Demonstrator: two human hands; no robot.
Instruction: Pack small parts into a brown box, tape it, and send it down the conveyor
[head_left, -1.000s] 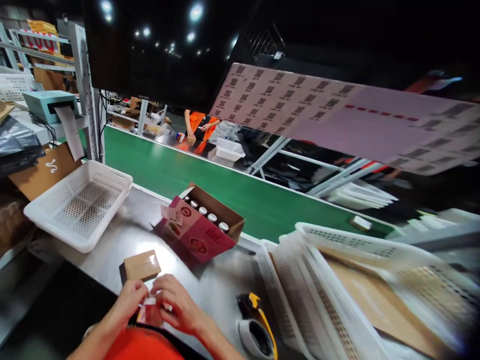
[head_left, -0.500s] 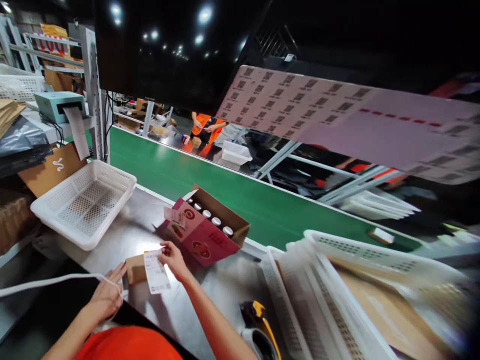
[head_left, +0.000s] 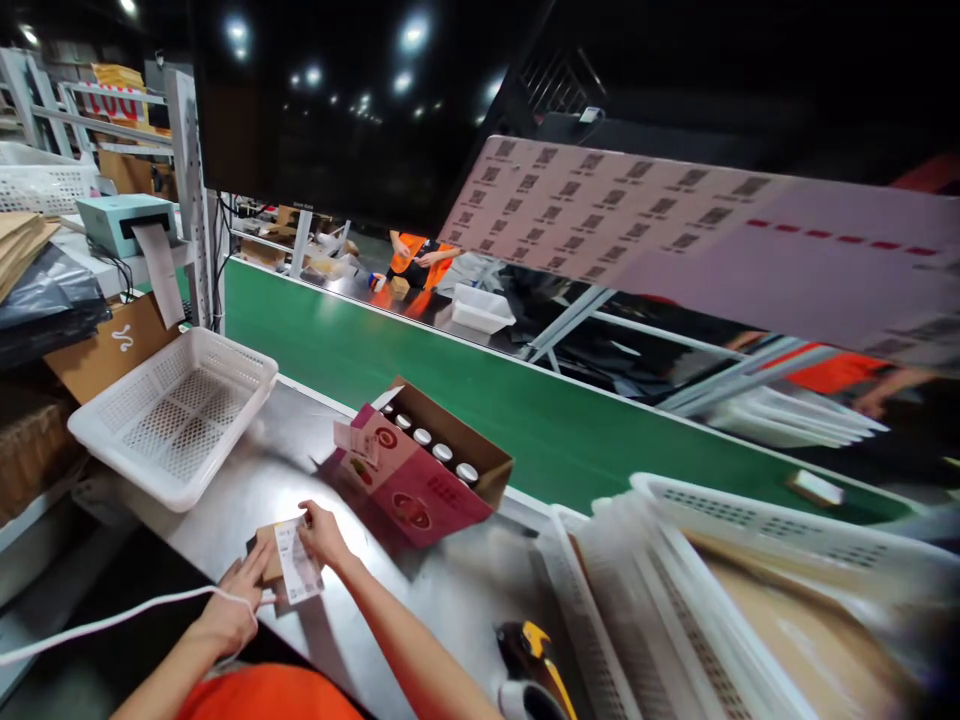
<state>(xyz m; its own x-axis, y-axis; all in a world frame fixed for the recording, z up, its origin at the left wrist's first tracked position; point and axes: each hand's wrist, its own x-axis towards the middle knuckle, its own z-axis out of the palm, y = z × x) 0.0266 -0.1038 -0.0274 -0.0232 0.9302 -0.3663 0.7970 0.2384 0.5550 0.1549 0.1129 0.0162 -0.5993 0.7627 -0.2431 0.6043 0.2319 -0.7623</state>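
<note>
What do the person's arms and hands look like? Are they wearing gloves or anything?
No gloves: the left hand and right hand are both bare, and so are the forearms, with no watch, ring or bracelet that I can make out. Orange clothing shows at the bottom edge, close to the body. A thin white strip trails off to the left from the left hand.

Both arms fwd, left grip flat, right grip pinching.

My arms are bare to the elbow, my left hand and right hand ungloved; I wear an orange top.
</note>
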